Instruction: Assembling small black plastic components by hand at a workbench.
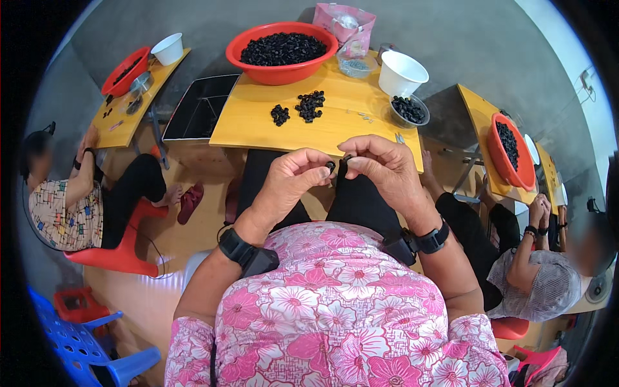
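Observation:
Above my lap, just short of the table's near edge, my left hand [298,175] pinches a small round black part [331,166] between thumb and fingertips. Close beside it, my right hand [382,166] grips another small black part [347,158], mostly covered by the fingers. A narrow gap lies between the two pieces. On the yellow table [251,106] ahead are a larger pile of black parts [311,106] and a smaller pile [280,115]. Several tiny pale pieces [362,116] lie to the right, and a small pointed tool [400,138] rests by the right edge.
A red basin [282,74] heaped with black parts stands at the back. Right of it are a clear tub [356,67], a white bucket [403,74], a bowl of black parts [409,111] and a pink bag [348,24]. People sit at tables on both sides.

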`<state>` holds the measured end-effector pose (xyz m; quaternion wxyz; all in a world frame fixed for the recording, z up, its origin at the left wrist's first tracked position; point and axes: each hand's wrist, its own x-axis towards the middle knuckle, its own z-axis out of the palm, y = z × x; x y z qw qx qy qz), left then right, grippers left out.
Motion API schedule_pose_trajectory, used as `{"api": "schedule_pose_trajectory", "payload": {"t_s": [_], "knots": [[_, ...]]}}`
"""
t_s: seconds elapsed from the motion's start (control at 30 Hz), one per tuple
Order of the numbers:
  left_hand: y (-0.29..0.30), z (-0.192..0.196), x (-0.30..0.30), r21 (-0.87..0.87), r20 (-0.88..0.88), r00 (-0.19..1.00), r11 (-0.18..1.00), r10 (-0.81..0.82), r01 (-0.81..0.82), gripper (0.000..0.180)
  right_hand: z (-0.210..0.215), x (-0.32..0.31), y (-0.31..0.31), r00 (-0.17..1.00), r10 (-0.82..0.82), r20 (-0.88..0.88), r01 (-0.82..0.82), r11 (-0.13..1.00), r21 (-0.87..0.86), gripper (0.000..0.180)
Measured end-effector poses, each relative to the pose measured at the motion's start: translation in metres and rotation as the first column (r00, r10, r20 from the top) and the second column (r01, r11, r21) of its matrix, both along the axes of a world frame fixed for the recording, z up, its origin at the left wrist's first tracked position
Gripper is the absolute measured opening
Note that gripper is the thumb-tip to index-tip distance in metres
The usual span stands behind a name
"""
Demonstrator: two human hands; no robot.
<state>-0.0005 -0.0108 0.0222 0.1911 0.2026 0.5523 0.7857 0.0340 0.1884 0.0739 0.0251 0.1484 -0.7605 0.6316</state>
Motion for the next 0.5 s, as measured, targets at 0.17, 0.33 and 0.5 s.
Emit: {"api": "schedule_pose_trajectory", "payload": {"t_s": [0.17,0.33,0.5], "knots": [[-0.004,0.001,0.001,0.007,-0.06,0.998,1.0,-0.017,0.018,0.016,-0.001,0.005,-0.006,0.997,0.018,0.08,-0.009,0.994,-0.106,0.015],[-0.006,0.002,0.002,-0.024,-0.051,0.999,1.0,-0.014,0.013,0.015,-0.006,0.0,-0.009,0.995,0.021,0.095,-0.006,0.987,-0.158,0.015],[-0.007,-0.001,0.003,0.008,-0.051,0.998,1.0,-0.022,0.022,0.019,-0.009,-0.001,-0.014,0.996,0.038,0.085,-0.026,0.99,-0.137,0.016]]}}
